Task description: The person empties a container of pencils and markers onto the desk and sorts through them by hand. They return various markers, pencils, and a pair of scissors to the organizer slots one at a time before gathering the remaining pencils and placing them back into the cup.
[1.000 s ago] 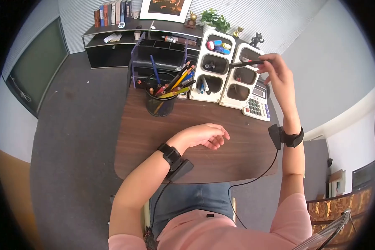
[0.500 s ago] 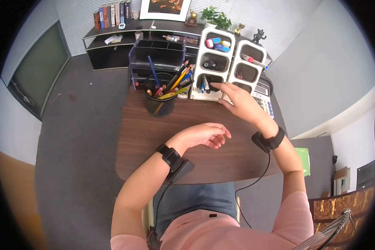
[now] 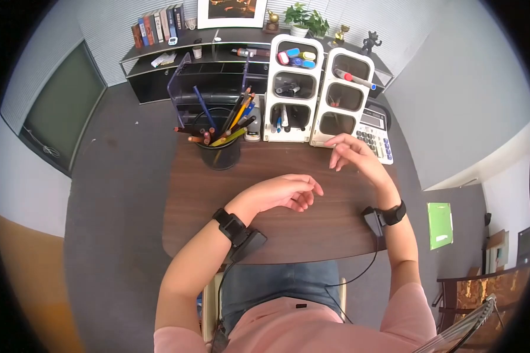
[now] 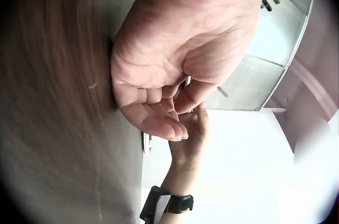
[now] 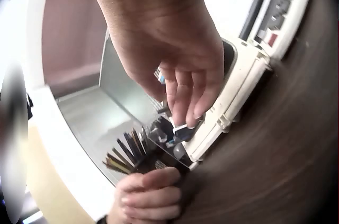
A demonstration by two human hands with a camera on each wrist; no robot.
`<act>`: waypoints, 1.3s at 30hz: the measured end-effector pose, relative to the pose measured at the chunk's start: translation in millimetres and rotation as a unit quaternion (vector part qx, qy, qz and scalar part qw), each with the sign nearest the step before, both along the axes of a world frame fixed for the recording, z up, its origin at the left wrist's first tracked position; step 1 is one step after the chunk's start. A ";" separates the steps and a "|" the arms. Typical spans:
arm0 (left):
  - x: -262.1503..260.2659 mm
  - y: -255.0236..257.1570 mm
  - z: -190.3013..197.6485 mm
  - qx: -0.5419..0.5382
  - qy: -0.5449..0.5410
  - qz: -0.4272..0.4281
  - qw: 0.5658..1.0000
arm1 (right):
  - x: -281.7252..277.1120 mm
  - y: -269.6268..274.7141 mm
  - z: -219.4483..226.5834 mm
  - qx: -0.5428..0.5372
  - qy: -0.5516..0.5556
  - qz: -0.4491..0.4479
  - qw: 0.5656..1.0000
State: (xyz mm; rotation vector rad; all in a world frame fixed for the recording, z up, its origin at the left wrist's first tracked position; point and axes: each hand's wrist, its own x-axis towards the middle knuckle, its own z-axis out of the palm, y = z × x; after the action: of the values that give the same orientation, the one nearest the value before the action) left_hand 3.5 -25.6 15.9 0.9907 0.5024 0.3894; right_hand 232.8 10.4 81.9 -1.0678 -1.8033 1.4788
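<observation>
My left hand [image 3: 285, 193] rests on its edge on the brown desk, fingers loosely bent and holding nothing. Over the desk, just in front of the right-hand white organizer [image 3: 315, 132], my right hand [image 3: 359, 157] hangs with relaxed fingers and nothing between them. The left-hand white organizer [image 3: 287, 139] stands beside it; its lowest compartment holds several pens [image 3: 284, 116]. Highlighters [image 3: 297, 57] fill its top compartment. A marker with a red band and blue end [image 3: 353, 79] lies across the right organizer's top opening.
A black mesh cup [image 3: 221, 157] of pencils stands at the desk's left back, before a clear-sided rack [image 3: 179, 94]. A calculator [image 3: 374, 132] sits right of the organizers. Behind are a low shelf with books [image 3: 159, 28] and a potted plant [image 3: 305, 22].
My right hand held a black pen by the right organizer, then reached to the left organizer's lowest compartment. Now it has drawn back, without the pen. My left hand has stayed on the desk.
</observation>
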 end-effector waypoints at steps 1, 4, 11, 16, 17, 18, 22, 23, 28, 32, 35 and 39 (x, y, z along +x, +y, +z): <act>0.5 0.3 0.8 -0.002 0.008 0.002 1.000 | 5.9 3.5 -11.0 -0.002 0.008 0.002 1.000; -1.0 -1.1 7.1 0.007 0.018 0.001 1.000 | 14.1 10.6 -46.1 -0.127 0.243 0.051 0.960; -16.7 -16.8 49.4 0.119 0.030 0.090 0.988 | 15.6 13.4 -63.6 -0.188 0.259 0.006 0.947; -47.8 -76.5 93.6 0.396 0.405 0.286 0.773 | 17.4 12.7 -65.7 -0.186 0.281 0.008 0.941; -52.9 -87.8 100.9 0.399 0.508 0.333 0.687 | 17.0 12.9 -65.3 -0.180 0.275 0.015 0.944; -58.3 -91.8 102.8 0.394 0.565 0.382 0.615 | 16.9 12.8 -66.0 -0.174 0.268 0.022 0.947; -91.9 -72.2 78.9 0.475 0.649 0.451 0.387 | 17.1 14.6 -69.9 -0.163 0.272 0.026 0.948; -97.4 -61.3 73.2 0.552 0.621 0.459 0.315 | 17.3 14.9 -70.9 -0.163 0.276 0.027 0.947; -70.7 -11.8 75.4 0.501 0.511 0.503 0.485 | 18.9 13.9 -72.0 -0.161 0.281 0.027 0.946; -62.4 10.5 70.8 0.495 0.546 0.518 0.435 | 19.1 12.6 -70.3 -0.159 0.269 0.015 0.950; -56.8 16.1 71.3 0.487 0.552 0.533 0.416 | 19.0 12.5 -71.9 -0.165 0.280 0.014 0.946; -58.2 26.5 66.9 0.491 0.495 0.565 0.441 | 18.9 14.0 -73.7 -0.164 0.276 0.017 0.947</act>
State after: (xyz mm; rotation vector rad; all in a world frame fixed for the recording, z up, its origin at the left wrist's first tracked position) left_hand -54.8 0.9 82.9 1.8983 2.2915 1.4461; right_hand 251.7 24.4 8.2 -0.6656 -1.2162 1.9110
